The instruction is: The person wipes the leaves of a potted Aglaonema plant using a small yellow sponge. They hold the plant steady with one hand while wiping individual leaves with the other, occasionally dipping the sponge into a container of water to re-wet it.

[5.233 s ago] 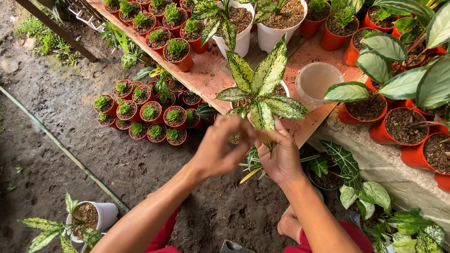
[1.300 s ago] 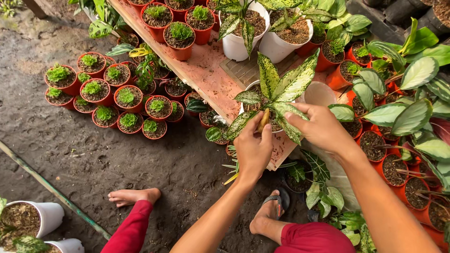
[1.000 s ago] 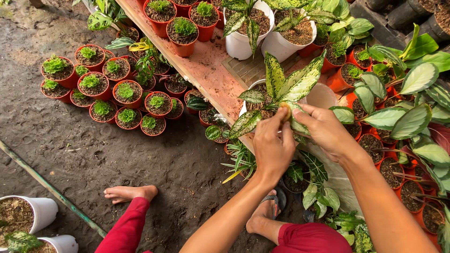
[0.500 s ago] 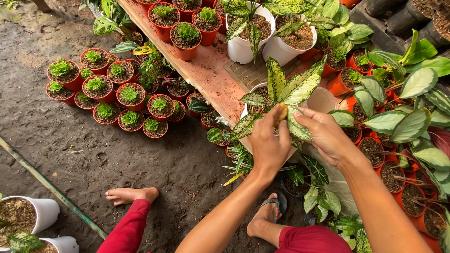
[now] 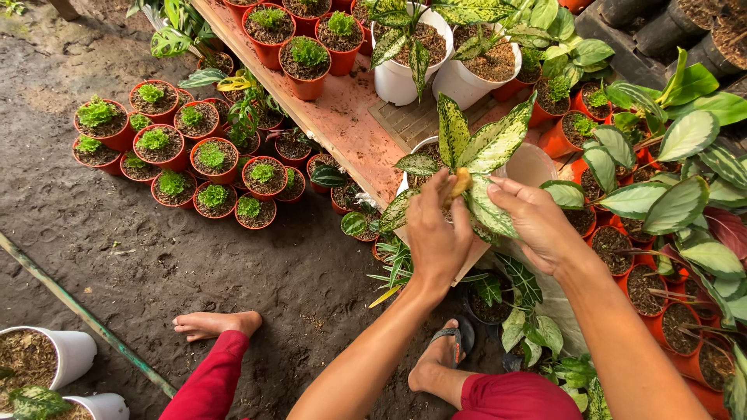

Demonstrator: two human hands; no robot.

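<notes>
A speckled green-and-cream leafy plant grows in a white pot on a reddish wooden bench. My left hand pinches a yellowed leaf near the plant's base. Beside it, my right hand holds a broad speckled leaf of the same plant. The pot's soil is mostly hidden behind both hands.
Several small red pots of seedlings stand on the dirt floor at left. Two white pots sit further back on the bench, with large-leaved plants at right. White pots stand at bottom left. A green pipe crosses the floor.
Both hands have moved from in front of the plant up into its leaves. My left hand now grips a yellowed leaf and the right has taken hold of a broad leaf.
</notes>
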